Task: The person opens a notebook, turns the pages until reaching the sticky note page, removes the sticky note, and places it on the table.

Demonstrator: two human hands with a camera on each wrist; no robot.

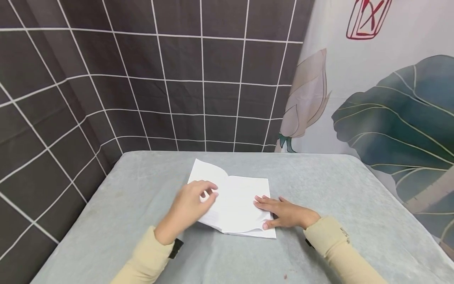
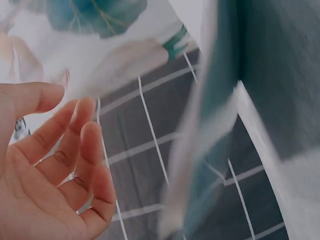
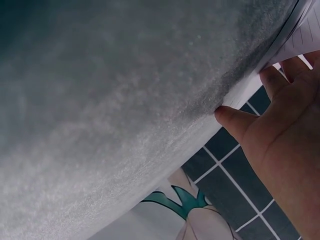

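An open notebook [image 1: 244, 201] with white pages lies on the cloth-covered table, its left leaves raised and curving at the top. Over those left leaves is my left hand [image 1: 193, 201], fingers loosely bent. The left wrist view shows the same hand [image 2: 60, 170] with a gap between thumb and fingertips and nothing held. My right hand [image 1: 287, 213] rests on the notebook's right edge, fingers spread across the page and thumb near the lower corner, where the page buckles slightly. Ruled lines show on a page [image 3: 305, 37] beside the right hand [image 3: 280, 135] in the right wrist view.
A grey cloth [image 1: 142, 189] covers the table. Behind and to the left hangs a dark curtain [image 1: 181, 94] with white grid lines. A white curtain [image 1: 319, 130] with a lotus print hangs at the back right. Dark bands [image 1: 175, 248] show at the cuffs.
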